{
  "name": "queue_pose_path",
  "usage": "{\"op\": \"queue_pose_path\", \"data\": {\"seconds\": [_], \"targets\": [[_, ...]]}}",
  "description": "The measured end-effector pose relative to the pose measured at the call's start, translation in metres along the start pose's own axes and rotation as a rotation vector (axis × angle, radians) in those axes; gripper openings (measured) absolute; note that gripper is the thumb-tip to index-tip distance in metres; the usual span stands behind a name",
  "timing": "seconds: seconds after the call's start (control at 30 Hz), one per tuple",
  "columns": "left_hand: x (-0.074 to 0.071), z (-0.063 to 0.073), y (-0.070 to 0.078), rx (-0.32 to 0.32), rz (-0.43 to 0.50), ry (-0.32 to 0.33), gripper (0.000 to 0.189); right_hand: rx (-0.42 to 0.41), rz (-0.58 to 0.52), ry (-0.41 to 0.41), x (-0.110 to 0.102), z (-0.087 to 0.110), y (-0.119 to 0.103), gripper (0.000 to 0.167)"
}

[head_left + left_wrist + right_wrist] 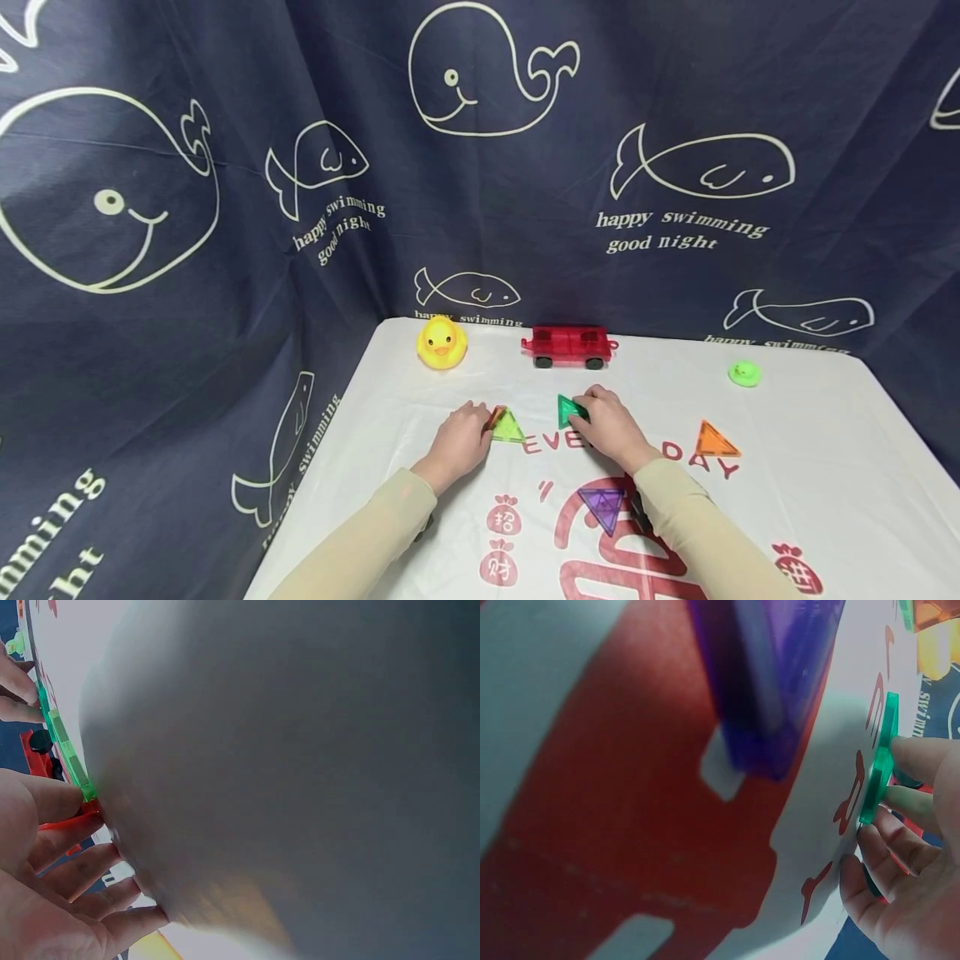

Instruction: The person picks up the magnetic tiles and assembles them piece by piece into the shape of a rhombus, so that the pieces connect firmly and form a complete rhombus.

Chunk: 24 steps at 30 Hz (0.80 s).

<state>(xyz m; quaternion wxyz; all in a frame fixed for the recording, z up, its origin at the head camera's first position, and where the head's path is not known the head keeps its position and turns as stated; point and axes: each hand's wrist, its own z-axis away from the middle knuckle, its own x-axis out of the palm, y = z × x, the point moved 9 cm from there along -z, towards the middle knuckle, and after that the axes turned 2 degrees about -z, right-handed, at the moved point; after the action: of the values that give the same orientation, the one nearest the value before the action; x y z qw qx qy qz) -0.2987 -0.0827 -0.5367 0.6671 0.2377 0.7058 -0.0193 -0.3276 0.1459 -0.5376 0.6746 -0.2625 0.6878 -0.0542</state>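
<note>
The left hand (456, 440) pinches a translucent red plastic tile (496, 416), its outline mostly hidden by the fingers, against a translucent lime-green triangular plastic tile (508, 427); the two tiles touch, and both are at the middle of a counter (352, 433) covered in white cloth with red printed lettering. The right hand (611, 425) grips a translucent emerald-green triangular plastic tile (568, 411) between thumb and fingers, just right of the lime-green one. The hands are apart, with those tiles between them. Nearer the person, beside the right sleeve (701, 517), lies a translucent purple triangular tile (603, 507); a translucent orange triangular tile (715, 441) lies to the right of the right hand. Along the far side stand a yellow toy duck (442, 345) and a translucent red wheeled toy wagon (570, 345), with a small light-green toy (745, 373) farther right. Navy cloth (525, 225) printed with white whales and fish hangs behind.
</note>
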Motion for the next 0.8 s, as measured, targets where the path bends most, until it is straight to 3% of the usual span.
{"op": "queue_pose_path", "data": {"seconds": [0.4,0.8], "targets": [[-0.0014,0.0003,0.0009,0.007,0.009,0.001,0.033,0.009,-0.030,-0.058,-0.0007,-0.0022,0.0014,0.049],[-0.0026,0.0010,0.0016,0.018,0.003,0.013,0.031,0.091,-0.115,-0.054,-0.0003,-0.0036,0.0055,0.043]]}}
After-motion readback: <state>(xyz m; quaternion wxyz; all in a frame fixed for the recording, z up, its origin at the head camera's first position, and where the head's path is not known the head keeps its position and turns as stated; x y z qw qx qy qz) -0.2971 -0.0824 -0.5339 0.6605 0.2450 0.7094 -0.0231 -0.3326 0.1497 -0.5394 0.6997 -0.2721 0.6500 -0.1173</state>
